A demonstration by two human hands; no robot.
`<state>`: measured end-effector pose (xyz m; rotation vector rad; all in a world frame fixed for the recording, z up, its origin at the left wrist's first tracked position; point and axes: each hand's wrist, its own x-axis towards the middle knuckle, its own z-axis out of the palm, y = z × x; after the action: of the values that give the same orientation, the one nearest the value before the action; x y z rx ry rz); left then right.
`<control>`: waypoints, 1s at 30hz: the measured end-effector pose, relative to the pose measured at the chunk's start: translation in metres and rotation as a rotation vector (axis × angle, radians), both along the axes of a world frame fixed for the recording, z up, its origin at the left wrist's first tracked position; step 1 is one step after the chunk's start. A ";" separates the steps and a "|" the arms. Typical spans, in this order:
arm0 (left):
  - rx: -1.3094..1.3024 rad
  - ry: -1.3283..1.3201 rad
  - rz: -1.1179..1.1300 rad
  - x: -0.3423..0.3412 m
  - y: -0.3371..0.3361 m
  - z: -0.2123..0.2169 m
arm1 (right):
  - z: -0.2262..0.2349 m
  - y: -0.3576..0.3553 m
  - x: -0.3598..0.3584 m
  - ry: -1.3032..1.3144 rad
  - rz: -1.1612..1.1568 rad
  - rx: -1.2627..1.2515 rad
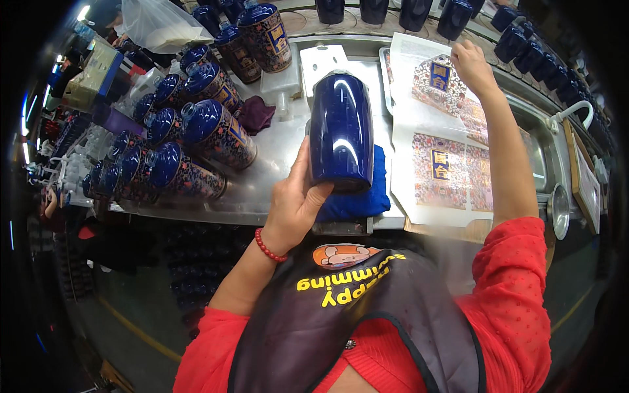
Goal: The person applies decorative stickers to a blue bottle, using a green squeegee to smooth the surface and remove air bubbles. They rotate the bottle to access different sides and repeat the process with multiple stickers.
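My left hand (295,203) holds a glossy dark blue ceramic bottle (342,131), its thumb and fingers around the lower left side. The bottle is plain, without any pattern on the side I see. A folded blue cloth (357,202) lies beneath it on the metal counter. To the right is a decal sheet (405,134) printed with floral panels and blue-and-gold labels. My right hand (473,65) is at the sheet's far right corner with fingers pinched together; what is between them is hidden.
Patterned blue bottles (219,134) crowd the counter's left side, near a dark purple cloth (257,114). Plain blue bottles (414,14) line the far edge and curve round to the right. A sink (538,154) with a white faucet (576,111) sits at right, above a metal bowl (559,211).
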<state>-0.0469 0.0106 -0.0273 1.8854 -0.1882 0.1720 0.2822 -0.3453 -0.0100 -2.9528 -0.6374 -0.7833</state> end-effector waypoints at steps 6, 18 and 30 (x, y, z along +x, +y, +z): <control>0.533 -0.151 0.065 -0.003 -0.004 -0.025 | 0.056 0.027 -0.038 0.022 0.130 -0.029; 0.574 -0.266 0.176 0.003 -0.004 -0.039 | 0.129 0.078 -0.136 -0.061 0.427 0.027; 0.574 -0.187 0.034 0.010 0.013 -0.060 | 0.153 0.109 -0.194 -0.063 0.602 0.114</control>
<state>-0.0371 0.0232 -0.0871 2.4446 -0.3623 0.3456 0.0887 -0.2367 0.1433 -2.4184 -1.3388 -0.8042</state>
